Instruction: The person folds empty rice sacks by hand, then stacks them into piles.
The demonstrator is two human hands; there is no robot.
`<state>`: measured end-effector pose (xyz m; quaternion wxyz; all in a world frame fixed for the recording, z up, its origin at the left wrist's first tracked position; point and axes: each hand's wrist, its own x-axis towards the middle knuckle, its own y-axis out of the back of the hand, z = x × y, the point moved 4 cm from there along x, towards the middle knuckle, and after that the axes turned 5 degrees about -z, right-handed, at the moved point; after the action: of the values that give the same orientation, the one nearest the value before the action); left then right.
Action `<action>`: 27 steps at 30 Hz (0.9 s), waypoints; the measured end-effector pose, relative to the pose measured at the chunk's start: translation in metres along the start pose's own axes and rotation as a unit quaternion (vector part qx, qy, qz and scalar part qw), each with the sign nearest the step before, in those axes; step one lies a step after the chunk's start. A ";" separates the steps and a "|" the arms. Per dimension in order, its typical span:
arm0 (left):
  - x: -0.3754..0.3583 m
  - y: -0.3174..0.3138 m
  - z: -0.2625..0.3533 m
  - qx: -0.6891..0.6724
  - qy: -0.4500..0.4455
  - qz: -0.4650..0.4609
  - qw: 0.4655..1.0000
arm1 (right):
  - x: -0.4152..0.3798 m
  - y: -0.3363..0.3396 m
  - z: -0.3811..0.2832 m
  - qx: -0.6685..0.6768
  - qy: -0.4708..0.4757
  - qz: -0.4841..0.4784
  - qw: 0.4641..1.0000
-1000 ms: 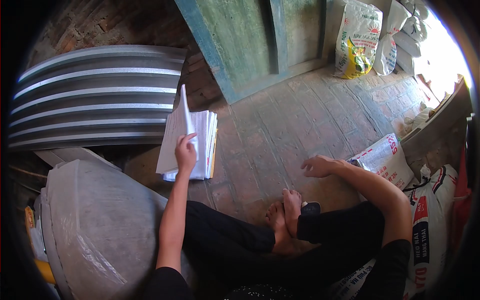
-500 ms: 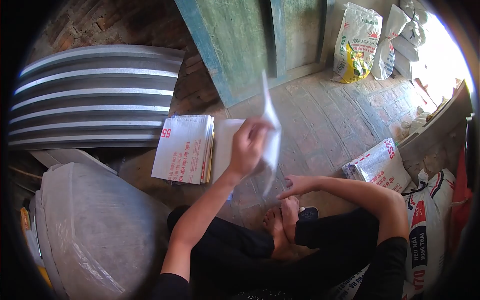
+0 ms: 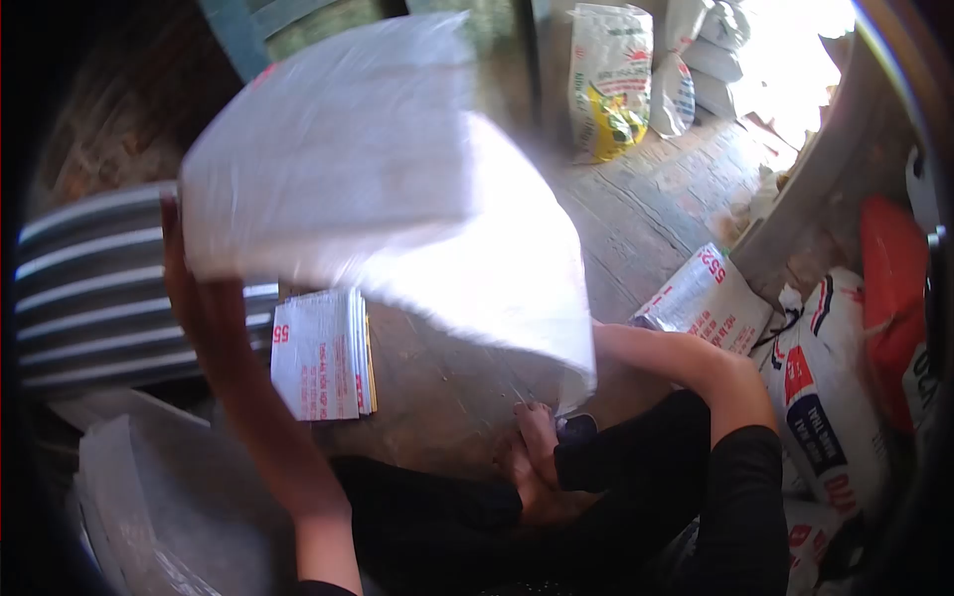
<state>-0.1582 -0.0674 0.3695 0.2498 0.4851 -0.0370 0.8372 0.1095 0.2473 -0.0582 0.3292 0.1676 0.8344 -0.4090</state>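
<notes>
A large white woven sack (image 3: pixel 328 169), blurred by motion, hangs spread out in the air in front of me. My left hand (image 3: pixel 197 283) is raised at its lower left edge and grips it there; part of the fingers is behind the sheet. The sack's right part covers my right hand, so only the forearm shows, and what that hand does is hidden. Below the sack, on the floor, lies a stack of folded printed sacks (image 3: pixel 316 358) with red lettering. Another stack of folded sacks (image 3: pixel 708 303) lies beyond my right forearm.
Corrugated metal sheeting (image 3: pixel 79 308) stands at the left, with a plastic-covered bulky object (image 3: pixel 179 507) nearer me. Filled sacks (image 3: pixel 820 397) crowd the right side. An upright fertilizer bag (image 3: pixel 611 84) stands at the back by the bright opening. My bare feet (image 3: pixel 527 447) rest on the brick floor.
My left hand has moved up and to the left, and the folded white sack it held is now opened out wide. My right hand has gone behind the sack. The view has shifted.
</notes>
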 end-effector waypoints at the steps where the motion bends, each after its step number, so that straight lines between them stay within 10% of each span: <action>1: -0.011 0.009 -0.010 -0.269 0.247 0.047 0.930 | -0.002 0.009 -0.008 -0.024 0.013 0.033 0.999; 5: -0.138 0.049 -0.106 -0.037 0.463 0.059 0.884 | -0.026 0.058 -0.032 -0.169 -0.006 0.151 0.974; 10: -0.303 0.066 -0.240 0.220 0.482 -0.093 0.843 | -0.034 0.102 -0.029 -0.330 -0.069 0.328 0.882; 13: -0.327 0.042 -0.230 0.374 0.491 -0.230 0.752 | -0.035 0.105 -0.016 -0.383 -0.181 0.235 0.875; 16: -0.344 0.020 -0.219 0.427 0.463 -0.303 0.715 | 0.017 0.204 0.020 -0.509 -0.077 0.166 0.841; 21: -0.350 -0.021 -0.184 0.508 0.362 -0.399 0.672 | -0.049 0.195 0.135 0.021 -0.066 0.274 0.959; 23: -0.352 -0.042 -0.163 0.549 0.197 -0.423 0.693 | -0.057 0.179 0.182 0.198 -0.004 0.269 0.942; 27: -0.399 -0.074 -0.159 0.363 0.195 -0.644 0.645 | -0.054 0.152 0.212 0.380 0.114 0.248 0.884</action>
<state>-0.0895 -0.1072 -0.0585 0.5313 0.2643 0.6406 0.4873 0.3195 0.1709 -0.2031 0.2337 0.5271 0.5775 -0.5780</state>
